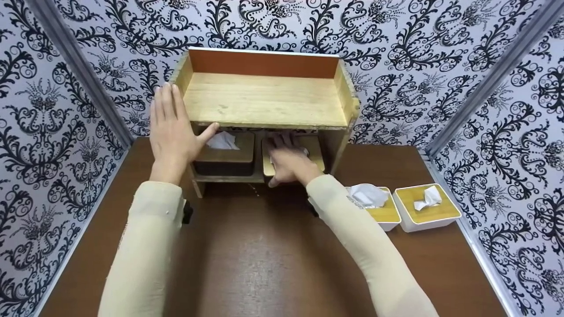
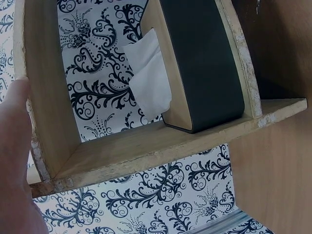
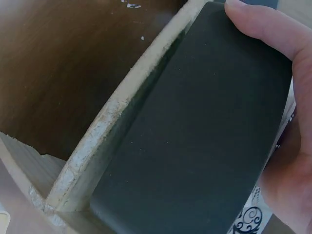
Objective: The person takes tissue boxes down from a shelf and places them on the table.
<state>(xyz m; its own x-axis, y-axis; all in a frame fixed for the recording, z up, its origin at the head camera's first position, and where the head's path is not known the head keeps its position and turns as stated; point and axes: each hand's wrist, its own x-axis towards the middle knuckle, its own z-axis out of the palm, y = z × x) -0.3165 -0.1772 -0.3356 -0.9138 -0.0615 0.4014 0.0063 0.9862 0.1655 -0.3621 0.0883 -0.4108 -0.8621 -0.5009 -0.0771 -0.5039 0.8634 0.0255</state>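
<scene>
Dark tissue box (image 3: 185,122) sits in the right half of the shelf unit's lower bay, close to the right side panel (image 1: 335,147), front face near the lower board's edge (image 3: 114,105); can't tell if it's fully seated or slightly lifted

Right hand (image 1: 286,160) has it gripped: palm over the lid, thumb hooked on the front; far fingertips hidden. I'd keep it level and square to that edge, short slides, no crushing the tissue

Left hand (image 1: 172,127) grips nothing, fingers straight along the left side, thumb by the top board. Good brace; keep it there so the shelf unit (image 1: 264,99) doesn't skate

Second dark box (image 1: 224,167) is on the left, don't bump it. Two white boxes stand off right on the table (image 1: 264,264), out of the way
</scene>
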